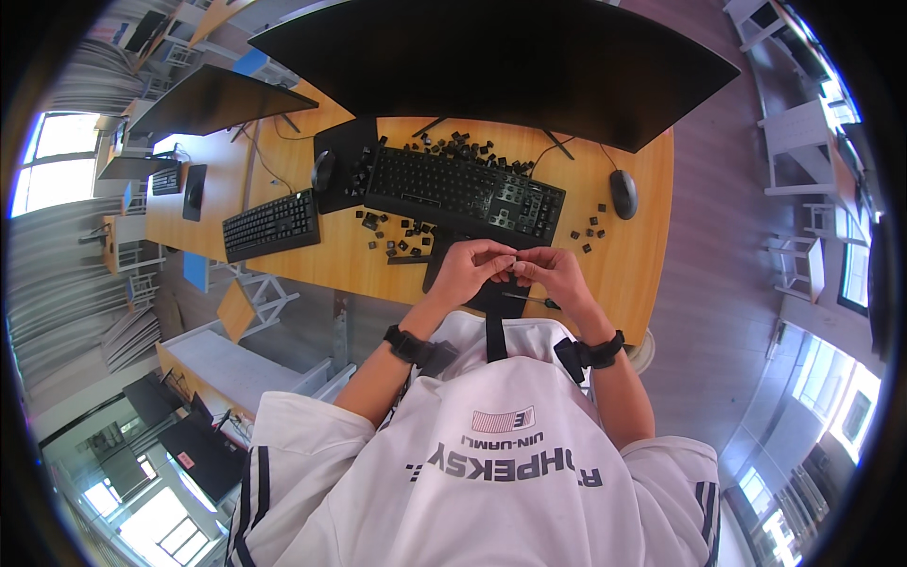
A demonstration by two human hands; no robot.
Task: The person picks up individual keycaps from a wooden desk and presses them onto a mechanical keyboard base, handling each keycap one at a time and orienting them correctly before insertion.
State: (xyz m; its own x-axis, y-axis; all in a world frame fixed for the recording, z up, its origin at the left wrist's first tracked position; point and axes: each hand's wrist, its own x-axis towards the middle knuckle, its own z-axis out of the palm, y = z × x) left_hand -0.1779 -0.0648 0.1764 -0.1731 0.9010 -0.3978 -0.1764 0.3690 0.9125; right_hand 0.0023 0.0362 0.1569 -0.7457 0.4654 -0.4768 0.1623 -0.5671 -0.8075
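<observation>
My left hand (470,269) and my right hand (553,273) meet fingertip to fingertip just below a black keyboard (439,186). Pinched between them is a tiny object (514,263), mostly hidden by the fingers; what it is I cannot tell. Keycaps are off most of the keyboard, while some remain at its right end. Loose black keycaps (464,150) lie heaped above it, with more (404,246) below its left part and several (587,248) to its right. A thin tool with a dark handle (550,303) rests under my hands, near the desk's front edge.
A wide monitor (496,64) stands at the desk's back. To the right is a black mouse (623,194); to the left are another mouse (323,170) on a dark pad (347,152) and a second keyboard (272,225). Cables run behind. The wooden desk (648,234) ends at the right.
</observation>
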